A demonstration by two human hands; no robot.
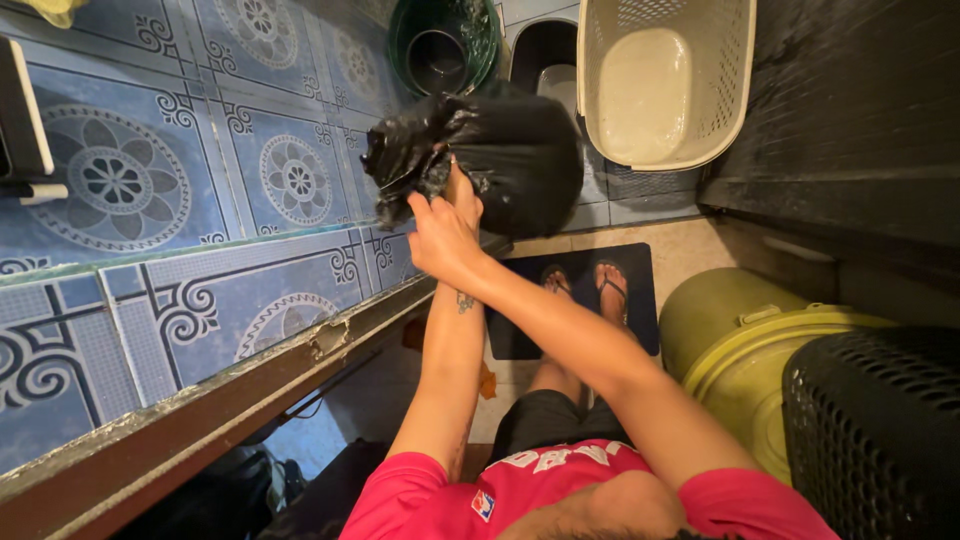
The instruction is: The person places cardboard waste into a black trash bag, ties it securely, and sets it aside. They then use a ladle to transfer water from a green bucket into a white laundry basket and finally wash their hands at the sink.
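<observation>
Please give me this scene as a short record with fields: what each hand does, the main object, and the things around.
view: head camera, looking down
main object: black plastic bag, full, held up at the counter edge
right hand: grips the gathered bag mouth
left hand: mostly hidden behind the right hand, at the bag mouth; grip not clear
counter: blue patterned tiled counter on the left
behind bag: cream laundry basket, dark green bucket
right side: olive lidded bin, black perforated basket
floor: dark mat under sandalled feet

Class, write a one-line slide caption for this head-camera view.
Both hands grip a bulging black plastic bag over a blue patterned tiled counter, beside a cream laundry basket.
</observation>
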